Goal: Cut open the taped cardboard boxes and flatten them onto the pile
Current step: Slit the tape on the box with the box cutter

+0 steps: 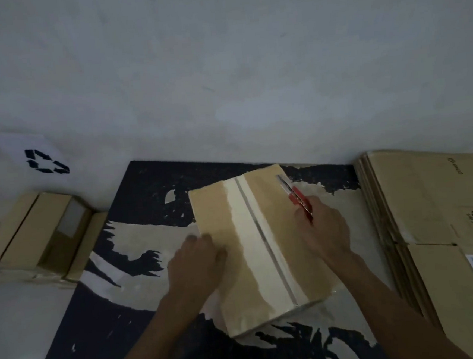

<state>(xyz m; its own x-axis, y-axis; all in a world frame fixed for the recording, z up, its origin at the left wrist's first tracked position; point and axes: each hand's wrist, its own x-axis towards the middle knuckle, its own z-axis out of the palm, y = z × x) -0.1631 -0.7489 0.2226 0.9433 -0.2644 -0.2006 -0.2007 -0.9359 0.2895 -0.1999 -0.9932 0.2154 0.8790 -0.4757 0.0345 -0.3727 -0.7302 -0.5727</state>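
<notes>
A taped cardboard box (252,249) lies on a dark, worn mat (104,317), its long axis running from near the person up toward the wall, tilted slightly left. The left hand (199,263) presses flat on its left edge, fingers straight. The right hand (325,229) grips a red box cutter (294,196) (blade pointing away, at the box's far right edge). A pile of flattened cardboard (436,220) lies to the right.

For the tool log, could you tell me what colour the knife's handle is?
Red, on the knife gripped by the right hand; head view.
</notes>
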